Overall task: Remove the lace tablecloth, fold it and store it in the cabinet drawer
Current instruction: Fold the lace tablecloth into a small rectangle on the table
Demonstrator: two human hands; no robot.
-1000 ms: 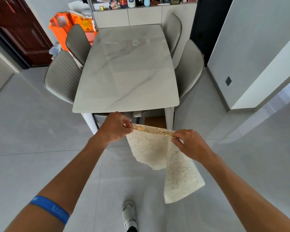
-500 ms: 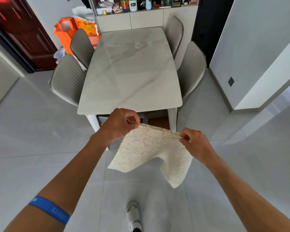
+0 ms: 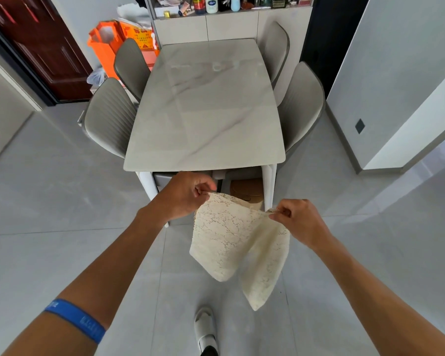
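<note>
1. Holding the lace tablecloth (image 3: 231, 235) in mid-air, off the table (image 3: 203, 104) and already folded small; left hand (image 3: 185, 194) and right hand (image 3: 297, 222) each pinching one top corner between thumb and curled fingers.
2. Likely light, soft and limp, sagging between the grips; open lace, so probably prone to snagging.
3. Best taken at the corners and along the top edge.
4. Four chairs (image 3: 108, 119) around the table, cabinet (image 3: 231, 28) beyond it, orange bag (image 3: 106, 47) to the left.
5. Table blocking the straight path to the cabinet.
</note>
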